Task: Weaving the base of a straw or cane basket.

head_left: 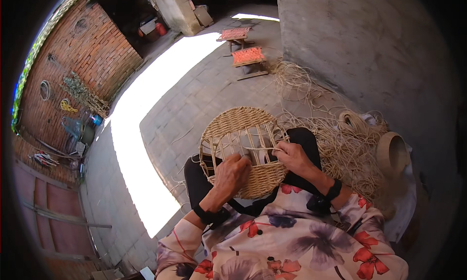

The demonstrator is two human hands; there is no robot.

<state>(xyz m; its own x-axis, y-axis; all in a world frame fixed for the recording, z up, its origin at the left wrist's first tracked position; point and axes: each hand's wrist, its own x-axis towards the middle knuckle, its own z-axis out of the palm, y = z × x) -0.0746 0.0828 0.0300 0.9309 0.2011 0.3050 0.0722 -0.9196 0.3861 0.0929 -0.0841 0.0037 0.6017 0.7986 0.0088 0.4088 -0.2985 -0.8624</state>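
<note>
A round, partly woven piece of straw-coloured cord (240,121) rests on my lap, across my dark trousers. Its far and near ends are tightly woven, while bare slats show across the middle with gaps between them. My left hand (230,173) is closed at the left side of the open middle, its fingers curled over the slats and partly hidden. At the right rim, my right hand (293,158) pinches a strand of cord (265,148) that runs over the slats. Both wrists wear dark bands.
A large tangled heap of cord (335,148) lies to my right, with a tan round container (392,154) tipped beside it against a grey wall (369,51). Two low folding stools with red woven seats (248,56) stand ahead. A brick wall (78,51) runs along the left.
</note>
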